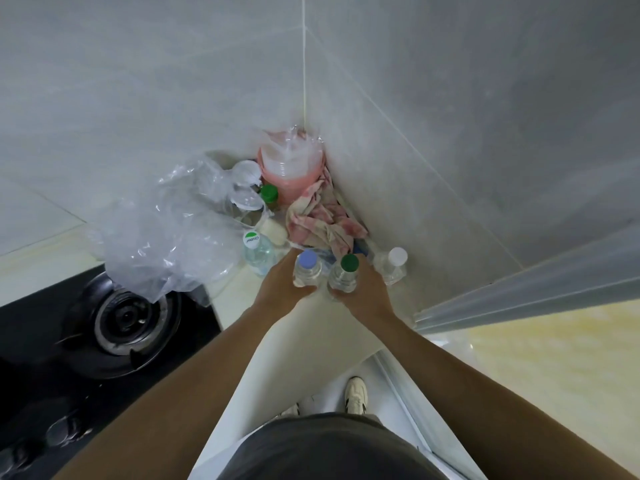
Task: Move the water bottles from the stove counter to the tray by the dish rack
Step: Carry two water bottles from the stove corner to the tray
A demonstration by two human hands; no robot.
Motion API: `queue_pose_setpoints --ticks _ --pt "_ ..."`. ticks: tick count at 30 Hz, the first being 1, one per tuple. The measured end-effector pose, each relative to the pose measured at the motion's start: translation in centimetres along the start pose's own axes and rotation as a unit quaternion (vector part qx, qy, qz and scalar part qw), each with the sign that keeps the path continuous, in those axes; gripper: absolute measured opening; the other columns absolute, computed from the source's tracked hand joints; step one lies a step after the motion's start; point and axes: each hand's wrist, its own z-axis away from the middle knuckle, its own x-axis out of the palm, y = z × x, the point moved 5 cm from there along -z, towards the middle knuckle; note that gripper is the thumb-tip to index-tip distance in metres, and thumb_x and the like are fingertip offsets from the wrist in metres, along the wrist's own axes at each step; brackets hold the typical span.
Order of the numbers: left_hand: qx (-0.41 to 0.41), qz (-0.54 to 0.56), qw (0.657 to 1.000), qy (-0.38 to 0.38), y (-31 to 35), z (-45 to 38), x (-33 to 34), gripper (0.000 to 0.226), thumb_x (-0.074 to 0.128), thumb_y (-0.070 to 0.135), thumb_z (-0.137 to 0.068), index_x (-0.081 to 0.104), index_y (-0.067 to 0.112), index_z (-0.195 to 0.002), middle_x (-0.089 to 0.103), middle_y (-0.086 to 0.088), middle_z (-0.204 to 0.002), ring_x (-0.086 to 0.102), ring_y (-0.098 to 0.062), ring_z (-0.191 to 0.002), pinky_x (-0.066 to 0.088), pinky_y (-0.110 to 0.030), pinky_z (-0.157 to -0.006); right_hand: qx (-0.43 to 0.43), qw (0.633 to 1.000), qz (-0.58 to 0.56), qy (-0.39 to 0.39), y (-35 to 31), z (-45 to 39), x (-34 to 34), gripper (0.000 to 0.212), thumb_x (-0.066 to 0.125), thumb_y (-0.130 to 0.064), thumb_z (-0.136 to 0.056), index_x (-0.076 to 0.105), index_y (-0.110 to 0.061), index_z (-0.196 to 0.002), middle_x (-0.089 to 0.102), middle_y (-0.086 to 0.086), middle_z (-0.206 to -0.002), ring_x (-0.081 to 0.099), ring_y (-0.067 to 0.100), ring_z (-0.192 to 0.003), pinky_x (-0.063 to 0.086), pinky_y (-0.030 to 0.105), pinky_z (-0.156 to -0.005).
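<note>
Closest to my view are the two forearms reaching out over the table. Left hand (277, 284) is wrapped around the blue-capped bottle (306, 271), right hand (363, 289) around the green-capped bottle (346, 275) — both standing upright, side by side in the corner beside the stove (114, 317). More bottles crowd in: a white-capped one (394, 266) just right, a Crystal-labelled one (256, 252) just left. My worry: lifting could knock those neighbours over or snag the plastic bag (166, 233). No tray in sight.

Bottles (306, 271) right of stove (128, 317)
</note>
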Motion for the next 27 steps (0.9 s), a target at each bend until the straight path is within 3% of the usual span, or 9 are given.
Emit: queue_pose_setpoints --ticks 8,14,17,20,22,24,27 --pt "-0.016 0.026 1.000 0.005 -0.9 1.7 -0.7 0.053 0.089 0.024 -0.077 0.055 0.038 -0.115 0.071 0.017 -0.109 0.068 -0.011 -0.100 0.060 -0.047 -0.089 -0.025 0.999 -0.016 -0.019 -0.1 0.7 -0.1 0.056 0.091 -0.036 -0.076 0.051 -0.038 -0.116 0.066 -0.019 -0.104 0.066 0.011 -0.098 0.058 0.042 -0.090" --pt "-0.065 0.101 0.991 0.059 -2.8 5.9 -1.3 0.050 0.090 0.037 -0.078 0.060 0.037 -0.118 0.074 0.014 -0.108 0.070 -0.012 -0.100 0.059 -0.040 -0.090 -0.061 0.995 -0.040 -0.062 -1.5 2.0 -0.3 0.073 0.084 -0.048 -0.078 0.046 -0.034 -0.139 0.068 -0.010 -0.122 0.068 0.016 -0.111 0.056 0.039 -0.093" --pt "-0.109 0.172 0.972 0.116 -3.8 9.0 -1.6 0.043 0.092 0.030 -0.079 0.067 0.030 -0.114 0.077 0.008 -0.105 0.073 -0.012 -0.098 0.059 -0.039 -0.092 -0.071 0.991 -0.069 -0.086 -2.4 2.2 -0.2 0.069 0.084 -0.047 -0.077 0.047 -0.035 -0.134 0.069 -0.012 -0.118 0.069 0.014 -0.109 0.057 0.042 -0.094" --pt "-0.134 0.248 0.943 0.175 -3.7 12.7 -2.3 0.042 0.093 0.019 -0.080 0.069 0.026 -0.114 0.079 0.006 -0.103 0.073 -0.006 -0.089 0.058 -0.031 -0.084 -0.101 0.981 -0.108 -0.125 -3.3 2.5 -0.2 0.059 0.087 -0.030 -0.085 0.051 -0.042 -0.129 0.072 -0.020 -0.115 0.068 0.000 -0.109 0.054 0.026 -0.096" --pt "-0.143 0.284 0.924 0.212 -3.5 15.7 -2.8 0.042 0.092 0.018 -0.080 0.069 0.022 -0.116 0.079 -0.001 -0.106 0.074 -0.012 -0.086 0.057 -0.030 -0.077 -0.109 0.975 -0.132 -0.143 -4.0 2.9 0.1 0.061 0.089 -0.039 -0.082 0.053 -0.041 -0.131 0.072 -0.014 -0.123 0.067 0.008 -0.118 0.054 0.036 -0.104" --pt "-0.142 0.306 0.906 0.255 -3.5 18.9 -3.4 0.040 0.090 0.022 -0.081 0.068 0.020 -0.115 0.078 -0.007 -0.105 0.074 -0.024 -0.092 0.057 -0.038 -0.078 -0.119 0.964 -0.147 -0.185 -5.0 3.8 1.0 0.063 0.089 -0.044 -0.078 0.056 -0.033 -0.130 0.072 -0.011 -0.122 0.067 0.010 -0.119 0.053 0.043 -0.105" --pt "-0.151 0.331 0.871 0.329 -3.7 24.3 -4.4 0.034 0.085 0.019 -0.086 0.066 0.011 -0.113 0.073 -0.001 -0.095 0.070 -0.018 -0.089 0.057 -0.036 -0.079 -0.111 0.949 -0.154 -0.251 -6.5 5.6 3.2 0.062 0.086 -0.056 -0.068 0.060 -0.034 -0.119 0.075 -0.013 -0.114 0.069 0.013 -0.113 0.054 0.049 -0.104"
